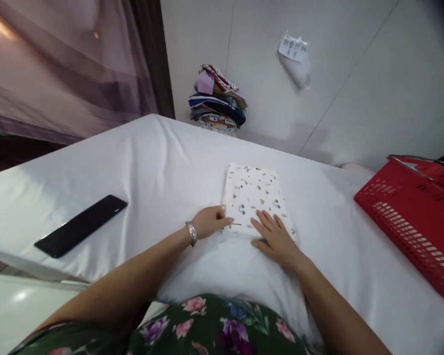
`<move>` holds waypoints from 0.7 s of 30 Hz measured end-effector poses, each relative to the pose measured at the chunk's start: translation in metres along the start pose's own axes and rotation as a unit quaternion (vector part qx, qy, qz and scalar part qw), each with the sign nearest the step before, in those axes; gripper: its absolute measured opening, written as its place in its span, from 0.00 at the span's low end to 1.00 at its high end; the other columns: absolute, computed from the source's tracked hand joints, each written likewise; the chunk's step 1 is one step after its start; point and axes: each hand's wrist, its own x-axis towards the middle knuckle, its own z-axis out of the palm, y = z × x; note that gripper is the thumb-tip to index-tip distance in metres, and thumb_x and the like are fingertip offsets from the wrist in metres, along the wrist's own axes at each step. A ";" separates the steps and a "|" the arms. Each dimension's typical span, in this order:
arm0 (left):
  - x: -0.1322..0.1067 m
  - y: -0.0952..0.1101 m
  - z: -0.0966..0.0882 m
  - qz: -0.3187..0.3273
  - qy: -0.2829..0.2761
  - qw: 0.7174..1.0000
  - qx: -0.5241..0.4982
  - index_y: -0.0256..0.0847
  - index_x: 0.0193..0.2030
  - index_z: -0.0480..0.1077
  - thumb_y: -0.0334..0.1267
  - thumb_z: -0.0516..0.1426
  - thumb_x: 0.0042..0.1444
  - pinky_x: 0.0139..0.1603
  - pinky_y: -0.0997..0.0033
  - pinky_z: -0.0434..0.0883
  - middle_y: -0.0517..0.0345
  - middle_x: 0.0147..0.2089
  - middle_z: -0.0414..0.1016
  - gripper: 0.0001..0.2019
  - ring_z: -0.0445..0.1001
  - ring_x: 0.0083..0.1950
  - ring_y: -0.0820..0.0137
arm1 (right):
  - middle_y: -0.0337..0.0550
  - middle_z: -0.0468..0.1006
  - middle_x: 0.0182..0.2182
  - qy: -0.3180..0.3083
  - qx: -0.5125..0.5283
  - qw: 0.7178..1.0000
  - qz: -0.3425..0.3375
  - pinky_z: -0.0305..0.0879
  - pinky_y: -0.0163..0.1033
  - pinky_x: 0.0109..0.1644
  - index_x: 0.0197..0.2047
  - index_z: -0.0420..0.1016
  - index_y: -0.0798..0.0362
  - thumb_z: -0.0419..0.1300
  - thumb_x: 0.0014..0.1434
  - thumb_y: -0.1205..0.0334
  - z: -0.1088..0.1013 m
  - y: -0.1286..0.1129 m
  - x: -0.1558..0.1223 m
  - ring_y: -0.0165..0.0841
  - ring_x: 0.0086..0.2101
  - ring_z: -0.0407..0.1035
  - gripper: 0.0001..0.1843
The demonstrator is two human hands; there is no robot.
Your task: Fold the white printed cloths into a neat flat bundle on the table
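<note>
A folded white cloth [257, 190] with small printed rainbows and leaves lies flat on the white-covered table, near its front edge. My left hand [209, 222] pinches the cloth's left near corner, its thumb on top and the other fingers curled at the edge. Spread over the right near part of the cloth, the fingers of my right hand [276, 239] rest flat on its surface. A silver bracelet [192, 233] circles my left wrist.
A long black glossy object [81, 226] lies on the white sheet [163, 182] at left. On the right stands a red plastic basket [410, 217]. Beyond the far edge are a stack of folded clothes [218, 101] and a labelled plastic bag [296, 61]. A sheer curtain [70, 64] hangs at upper left.
</note>
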 end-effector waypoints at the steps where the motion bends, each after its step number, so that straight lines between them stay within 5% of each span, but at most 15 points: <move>1: 0.000 0.000 0.000 0.003 -0.002 1.000 -0.015 0.40 0.22 0.59 0.53 0.54 0.46 0.26 0.74 0.57 0.64 0.22 0.64 0.17 0.62 0.25 0.73 | 0.47 0.43 0.65 0.000 -0.001 1.000 0.001 0.39 0.55 0.63 0.65 0.48 0.48 0.47 0.61 0.48 0.000 0.000 0.000 0.40 0.63 0.37 0.31; 14: 0.005 -0.002 0.001 -0.018 -0.026 0.998 -0.057 0.40 0.17 0.62 0.43 0.57 0.44 0.24 0.75 0.59 0.63 0.18 0.66 0.12 0.65 0.24 0.73 | 0.48 0.44 0.65 0.007 -0.004 1.000 0.004 0.39 0.56 0.63 0.64 0.49 0.49 0.47 0.61 0.49 0.004 -0.003 -0.004 0.40 0.63 0.37 0.30; 21: 0.006 -0.006 0.007 -0.011 0.008 0.992 -0.125 0.40 0.23 0.64 0.45 0.56 0.46 0.25 0.75 0.62 0.63 0.21 0.70 0.11 0.67 0.24 0.73 | 0.47 0.42 0.65 0.009 0.013 1.000 -0.022 0.36 0.55 0.64 0.66 0.42 0.50 0.46 0.61 0.48 -0.013 -0.034 0.019 0.39 0.63 0.34 0.34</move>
